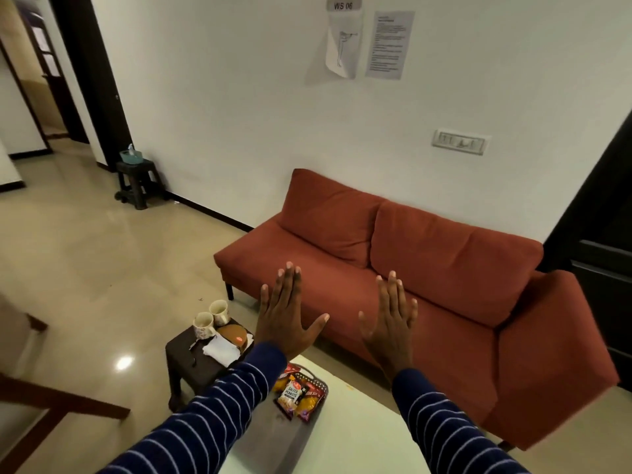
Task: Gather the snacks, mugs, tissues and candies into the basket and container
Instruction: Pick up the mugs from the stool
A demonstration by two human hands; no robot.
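My left hand [285, 314] and my right hand [393, 323] are raised flat in front of me, fingers spread, holding nothing. Below them a dark basket [321, 384] on a white table [349, 432] holds snack packets [292, 395], one marked salted peanuts. To the left, a small dark stool [191, 360] carries two white mugs [205, 325], white tissues [222, 350] and a brown round container [234, 333] with something red at its edge.
A red sofa [410, 268] stands against the white wall behind my hands. Another dark stool [136, 179] with a teal tissue box [130, 156] is by the far wall. A wooden furniture leg [61, 401] sits at lower left. Tiled floor stretches left.
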